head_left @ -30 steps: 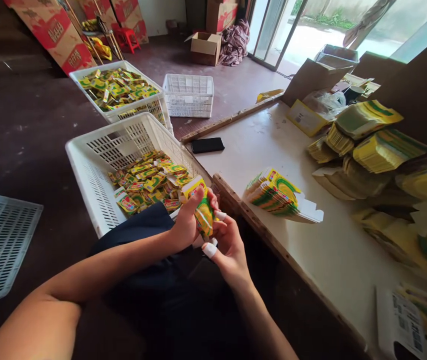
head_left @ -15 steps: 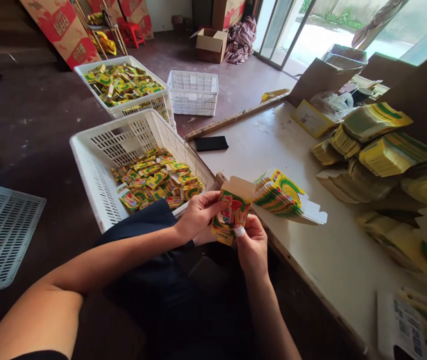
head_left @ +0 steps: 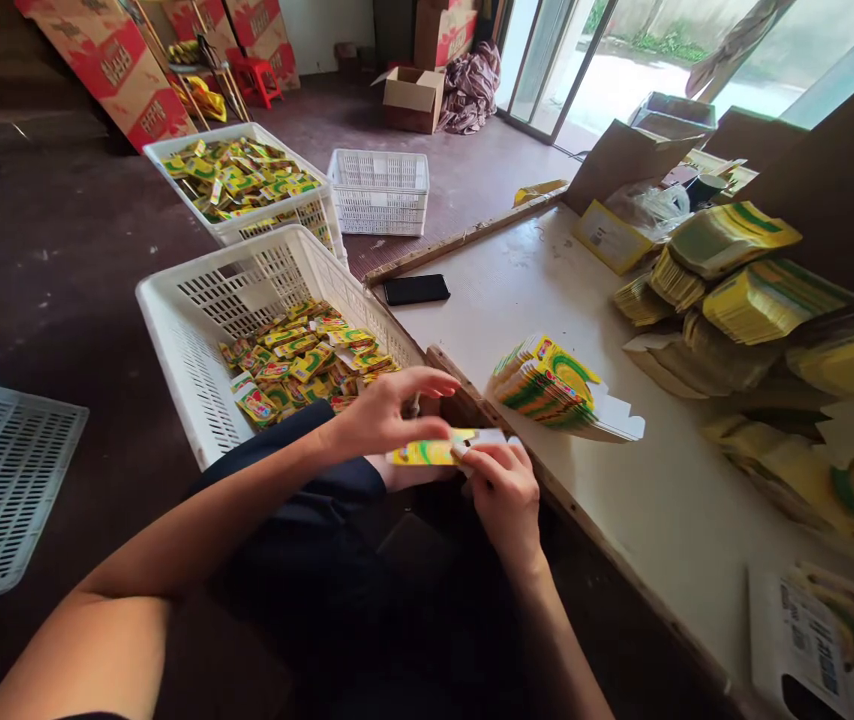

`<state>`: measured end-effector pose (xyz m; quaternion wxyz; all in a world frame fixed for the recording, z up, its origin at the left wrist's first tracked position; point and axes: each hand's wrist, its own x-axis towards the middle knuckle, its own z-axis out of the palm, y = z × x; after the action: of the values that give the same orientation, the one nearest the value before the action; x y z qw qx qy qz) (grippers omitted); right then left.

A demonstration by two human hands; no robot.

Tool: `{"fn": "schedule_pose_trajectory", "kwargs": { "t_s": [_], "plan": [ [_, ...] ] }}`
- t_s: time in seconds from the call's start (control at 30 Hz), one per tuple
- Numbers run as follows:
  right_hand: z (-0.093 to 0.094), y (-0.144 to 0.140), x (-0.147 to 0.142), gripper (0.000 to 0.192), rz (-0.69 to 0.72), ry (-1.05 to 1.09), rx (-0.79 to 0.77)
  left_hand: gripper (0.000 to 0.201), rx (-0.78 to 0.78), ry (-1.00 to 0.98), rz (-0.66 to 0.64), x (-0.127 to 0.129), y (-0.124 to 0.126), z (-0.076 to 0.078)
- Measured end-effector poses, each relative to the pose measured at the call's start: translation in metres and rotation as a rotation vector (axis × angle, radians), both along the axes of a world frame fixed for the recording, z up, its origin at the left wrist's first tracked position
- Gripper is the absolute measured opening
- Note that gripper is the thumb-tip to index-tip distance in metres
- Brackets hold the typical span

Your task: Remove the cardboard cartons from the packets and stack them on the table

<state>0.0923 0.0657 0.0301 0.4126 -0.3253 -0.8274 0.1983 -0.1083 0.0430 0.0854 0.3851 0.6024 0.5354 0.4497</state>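
Observation:
My right hand [head_left: 503,492] pinches a small yellow and green carton [head_left: 427,452] by its white-flap end, above my lap. The carton lies on its side, its far end pointing left. My left hand [head_left: 389,412] is open over it, fingers apart and stretched to the right. Its thumb is close to the carton's upper edge; I cannot tell whether they touch. Just beyond my hands, on the table, a stack of flat yellow-green cartons [head_left: 547,388] leans with white flaps toward the right. Left of my hands, a white crate [head_left: 194,290] holds many small filled-looking packs [head_left: 311,360].
The table [head_left: 502,285] carries a black phone [head_left: 417,289] and bundles of flat cartons [head_left: 772,300]. Behind the near crate stands another full white crate [head_left: 228,228], then a further white crate [head_left: 380,192]. A wooden strip [head_left: 592,525] edges the table beside my right arm.
The carton has gone from upright and facing me to lying sideways. My left hand has let go and opened, while my right hand keeps its hold. The view has shifted slightly.

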Motion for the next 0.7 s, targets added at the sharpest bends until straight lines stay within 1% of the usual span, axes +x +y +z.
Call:
{"fn": "schedule_pose_trajectory", "kwargs": {
  "t_s": [0.07,0.1,0.17,0.2,0.23,0.27,0.3,0.33,0.4,0.43,0.47,0.53,0.6,0.63,0.7],
  "plan": [
    [0.000,-0.002,-0.003,0.023,0.027,-0.078,0.126,0.084,-0.090,0.274,-0.155,0.002,-0.003,-0.004],
    [0.000,-0.003,-0.004,0.023,0.040,-0.088,0.156,0.087,-0.150,0.378,-0.202,0.005,-0.005,-0.007],
    [-0.001,-0.005,-0.007,0.026,0.027,-0.025,0.143,0.072,-0.244,0.505,-0.215,0.012,-0.007,-0.013],
    [-0.002,-0.005,-0.008,0.034,-0.005,0.049,0.087,0.063,-0.251,0.540,-0.191,0.015,-0.008,-0.015],
    [-0.003,-0.005,-0.009,0.046,-0.045,0.145,-0.008,0.057,-0.226,0.563,-0.159,0.018,-0.009,-0.017],
    [-0.004,-0.005,-0.010,0.058,-0.079,0.255,-0.142,0.056,-0.172,0.579,-0.132,0.020,-0.009,-0.018],
    [-0.005,-0.005,-0.011,0.068,-0.095,0.369,-0.308,0.057,-0.102,0.593,-0.116,0.022,-0.010,-0.019],
    [-0.005,-0.005,-0.012,0.073,-0.090,0.480,-0.493,0.058,-0.030,0.605,-0.113,0.024,-0.011,-0.020],
    [-0.006,-0.007,-0.015,0.080,-0.035,0.668,-0.853,0.057,0.102,0.626,-0.120,0.026,-0.013,-0.020],
    [-0.006,-0.008,-0.017,0.085,-0.010,0.748,-0.991,0.057,0.161,0.638,-0.121,0.028,-0.014,-0.021],
    [-0.006,-0.010,-0.020,0.091,0.000,0.818,-1.089,0.057,0.217,0.655,-0.121,0.029,-0.014,-0.022],
    [-0.005,-0.014,-0.023,0.101,-0.021,0.921,-1.180,0.059,0.319,0.703,-0.115,0.031,-0.016,-0.024],
    [-0.004,-0.017,-0.023,0.101,-0.005,0.968,-1.212,0.061,0.394,0.754,-0.102,0.032,-0.017,-0.027],
    [-0.004,-0.018,-0.023,0.097,0.051,0.962,-1.247,0.060,0.425,0.777,-0.098,0.033,-0.018,-0.028],
    [-0.004,-0.017,-0.021,0.083,0.230,0.899,-1.346,0.057,0.489,0.811,-0.094,0.034,-0.018,-0.031]
  ]
}}
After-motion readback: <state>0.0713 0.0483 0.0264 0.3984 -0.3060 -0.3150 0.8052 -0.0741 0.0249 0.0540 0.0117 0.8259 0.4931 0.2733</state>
